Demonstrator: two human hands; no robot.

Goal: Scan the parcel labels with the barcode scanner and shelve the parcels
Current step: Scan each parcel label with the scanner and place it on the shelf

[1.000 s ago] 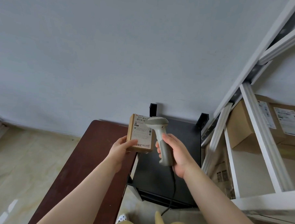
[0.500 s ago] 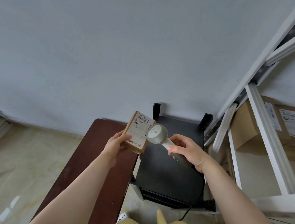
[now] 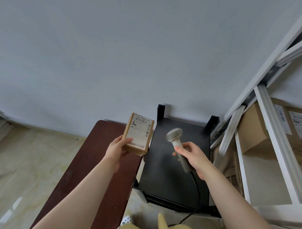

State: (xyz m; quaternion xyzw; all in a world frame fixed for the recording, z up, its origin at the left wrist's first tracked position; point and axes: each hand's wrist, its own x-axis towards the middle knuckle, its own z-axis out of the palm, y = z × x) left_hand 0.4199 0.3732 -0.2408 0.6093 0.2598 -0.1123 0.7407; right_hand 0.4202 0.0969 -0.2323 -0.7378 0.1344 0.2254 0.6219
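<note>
While the left hand (image 3: 116,147) grips the small parcel (image 3: 137,133) by its lower left corner, thumb across the front, the box stands w/ its long axis roughly upright and the label (image 3: 140,131) faces the camera. It's up in the air over the gap between the brown table (image 3: 92,163) and the black stand (image 3: 175,167). Right hand (image 3: 193,157) is curled round the scanner (image 3: 178,146) handle, head pointing up and a bit left, just right of the parcel, not touching. Cable (image 3: 196,190) hangs down from it. Shelves (image 3: 274,130) w/ other boxes (image 3: 255,129) are off to the right, so imo the parcel has to cross past the scanner hand to get there. Left hand's the farther one from the rack, tbh.
</note>
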